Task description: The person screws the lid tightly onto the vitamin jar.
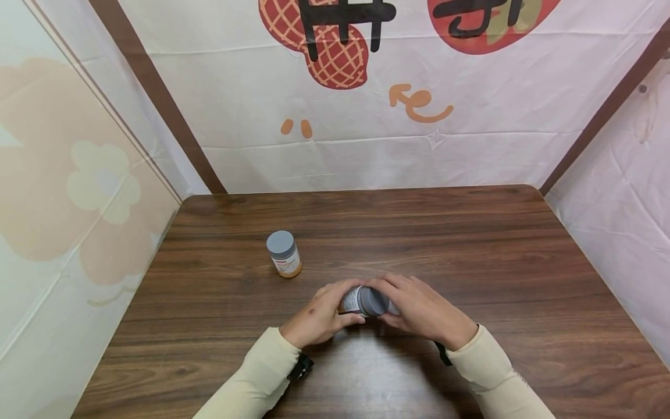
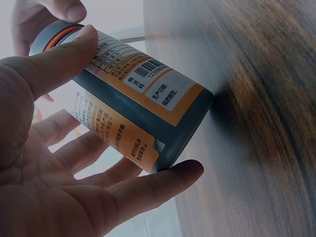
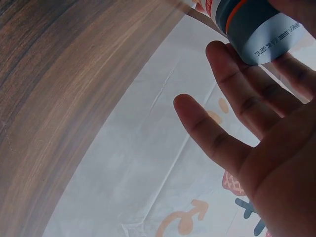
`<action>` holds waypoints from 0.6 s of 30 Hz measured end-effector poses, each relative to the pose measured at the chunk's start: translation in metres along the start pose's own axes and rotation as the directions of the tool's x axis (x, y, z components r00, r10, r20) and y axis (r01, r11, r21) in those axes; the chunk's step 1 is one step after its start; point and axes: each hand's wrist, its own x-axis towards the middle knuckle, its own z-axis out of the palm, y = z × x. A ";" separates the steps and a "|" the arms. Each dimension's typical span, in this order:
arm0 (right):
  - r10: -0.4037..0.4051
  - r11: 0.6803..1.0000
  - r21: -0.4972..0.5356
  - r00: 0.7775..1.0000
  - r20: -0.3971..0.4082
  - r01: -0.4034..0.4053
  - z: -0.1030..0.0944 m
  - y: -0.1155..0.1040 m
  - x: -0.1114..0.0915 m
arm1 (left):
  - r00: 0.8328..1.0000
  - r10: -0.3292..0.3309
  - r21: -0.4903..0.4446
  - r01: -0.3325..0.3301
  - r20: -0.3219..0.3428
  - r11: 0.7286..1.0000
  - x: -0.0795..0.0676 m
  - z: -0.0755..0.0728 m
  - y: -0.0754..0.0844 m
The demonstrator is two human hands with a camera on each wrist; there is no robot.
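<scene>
A dark grey supplement jar (image 1: 352,301) with an orange and white label lies tilted between both hands at the middle of the table. My left hand (image 1: 320,314) holds it by the body, thumb on one side and fingers on the other. In the left wrist view, the base of the jar (image 2: 190,121) is close to the tabletop; I cannot tell if it touches. My right hand (image 1: 424,308) grips the grey lid (image 3: 269,34) between thumb and fingers. The lid still sits on the jar, with an orange ring (image 2: 61,37) below it.
Another jar (image 1: 285,254), with a grey lid and white label, stands upright farther back and to the left. The wood-grain table (image 1: 471,244) ends at a white printed cloth wall (image 1: 235,163). Cloth also hangs at both sides.
</scene>
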 end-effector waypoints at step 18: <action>0.038 0.999 0.013 0.999 0.038 -0.039 -0.003 0.002 -0.002 | 1.000 0.000 0.013 0.000 0.004 1.000 0.000 0.000 0.001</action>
